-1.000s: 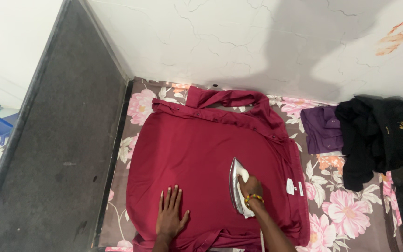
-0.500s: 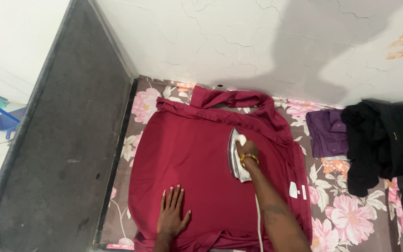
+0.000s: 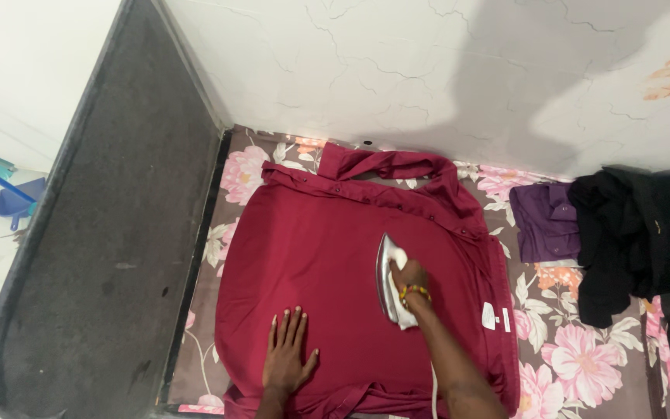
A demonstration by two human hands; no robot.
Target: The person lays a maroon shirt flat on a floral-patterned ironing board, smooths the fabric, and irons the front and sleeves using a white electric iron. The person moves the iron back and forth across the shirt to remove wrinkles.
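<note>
Iron on maroon shirt, right hand wrapped tight round its white handle.
Left hand lies open and flat, pinning soft, wrinkle-prone cloth to the floral-covered desk. Metal iron looks heavy and likely hot: hold the handle only. Purple shirt and black garment sit right, well apart; button placket lies just ahead.

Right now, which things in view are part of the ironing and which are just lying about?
In use:
- iron, held by the right hand
- red shirt, pressed flat by the left hand
- flowered cloth under the shirt

Lying about:
- purple shirt, folded at the right
- black clothes, heaped beside it
- blue dustpan, far left
</note>
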